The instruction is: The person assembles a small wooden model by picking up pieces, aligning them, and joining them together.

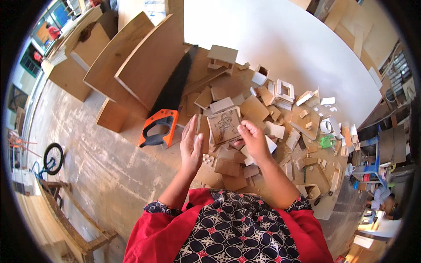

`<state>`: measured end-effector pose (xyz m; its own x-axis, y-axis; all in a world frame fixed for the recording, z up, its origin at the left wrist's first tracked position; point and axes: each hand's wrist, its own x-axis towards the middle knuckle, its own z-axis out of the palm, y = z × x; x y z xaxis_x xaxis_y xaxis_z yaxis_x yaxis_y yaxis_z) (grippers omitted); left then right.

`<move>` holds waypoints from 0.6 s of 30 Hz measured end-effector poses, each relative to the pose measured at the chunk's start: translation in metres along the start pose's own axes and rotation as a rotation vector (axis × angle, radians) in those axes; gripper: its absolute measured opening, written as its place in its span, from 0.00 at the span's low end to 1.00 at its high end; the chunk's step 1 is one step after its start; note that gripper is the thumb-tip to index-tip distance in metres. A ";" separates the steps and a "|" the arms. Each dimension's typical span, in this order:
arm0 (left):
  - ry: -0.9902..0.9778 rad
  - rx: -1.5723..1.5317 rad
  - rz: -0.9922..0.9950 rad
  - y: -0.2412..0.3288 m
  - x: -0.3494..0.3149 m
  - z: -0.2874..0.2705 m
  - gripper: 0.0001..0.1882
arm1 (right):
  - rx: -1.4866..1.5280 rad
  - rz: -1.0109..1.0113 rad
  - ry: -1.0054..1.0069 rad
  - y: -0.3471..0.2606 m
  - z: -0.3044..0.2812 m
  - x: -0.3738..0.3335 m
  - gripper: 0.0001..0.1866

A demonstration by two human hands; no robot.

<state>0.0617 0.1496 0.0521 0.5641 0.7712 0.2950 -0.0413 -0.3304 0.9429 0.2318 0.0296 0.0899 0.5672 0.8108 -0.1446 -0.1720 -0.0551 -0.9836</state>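
My right hand (pixel 256 140) pinches a square wooden plaque (pixel 224 125) by its right edge, thumb on top. A dark line drawing covers its pale face. To the left of the plaque, my left hand (pixel 191 147) is held upright with its fingers stretched and the palm turned toward it. A narrow brown wood piece (pixel 202 131) shows beside those fingers; whether they touch it I cannot tell. Below and beyond both hands spreads a heap of wood offcuts (pixel 232 166). A handsaw (pixel 175 87) with an orange and black handle lies to the left of the heap.
Large curved wooden panels (pixel 147 61) stand at the far left, behind the saw. A big white board (pixel 280 39) rises at the back. Small box frames (pixel 285 90) and a green scrap (pixel 326 142) lie to the right. A wooden bench (pixel 83 236) stands near left; a person (pixel 380 197) is at far right.
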 end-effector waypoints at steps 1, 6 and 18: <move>-0.047 -0.094 0.010 0.003 -0.001 0.002 0.30 | 0.081 0.035 0.001 -0.001 0.005 -0.004 0.11; -0.254 -0.826 -0.704 0.022 -0.021 0.001 0.27 | -0.348 -0.010 -0.307 -0.007 0.008 -0.020 0.09; -0.225 -0.807 -0.635 0.013 -0.040 -0.037 0.42 | -1.113 0.146 0.027 -0.001 -0.096 0.093 0.52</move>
<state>0.0083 0.1341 0.0578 0.8115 0.5295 -0.2473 -0.1747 0.6235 0.7620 0.3622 0.0495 0.0673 0.6198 0.7421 -0.2553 0.5699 -0.6492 -0.5037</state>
